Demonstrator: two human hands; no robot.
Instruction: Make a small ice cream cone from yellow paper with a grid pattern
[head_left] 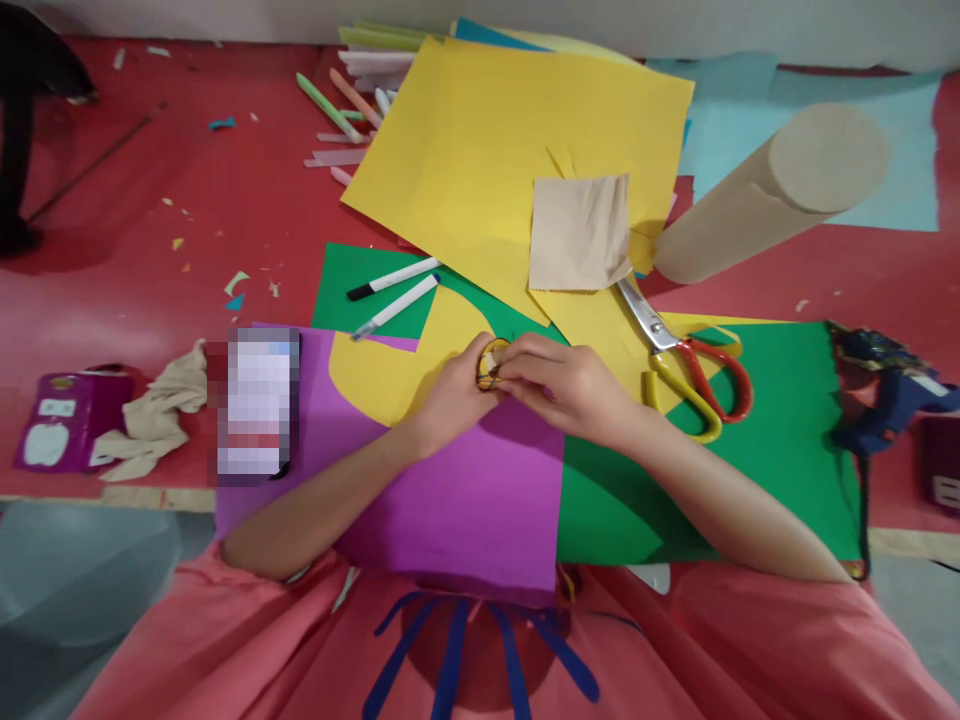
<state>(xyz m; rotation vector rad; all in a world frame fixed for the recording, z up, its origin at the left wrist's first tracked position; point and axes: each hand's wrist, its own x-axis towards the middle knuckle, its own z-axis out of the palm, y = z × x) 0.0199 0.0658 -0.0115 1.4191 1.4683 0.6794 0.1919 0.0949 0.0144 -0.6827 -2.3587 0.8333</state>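
My left hand (459, 388) is closed around a small round yellow piece (493, 352) with a dark outline and a pale middle. My right hand (576, 385) meets it from the other side, fingertips pinched at its edge; what exactly they grip there is partly hidden. Both hands are over a purple sheet (480, 500). Beside my left hand lies a curved yellow paper cutout (375, 375). Scissors (664, 345) with one red and one yellow handle rest to the right of my right hand. Two white markers (397, 305) lie beyond the left hand.
A large yellow sheet (510, 130) and a beige paper piece (577, 235) lie at the back. A cardboard tube (765, 190) stands to the right, a blue glue gun (892, 400) at the far right on a green sheet's (780, 480) edge. A blurred phone (259, 405) and crumpled cloth (161, 420) are left.
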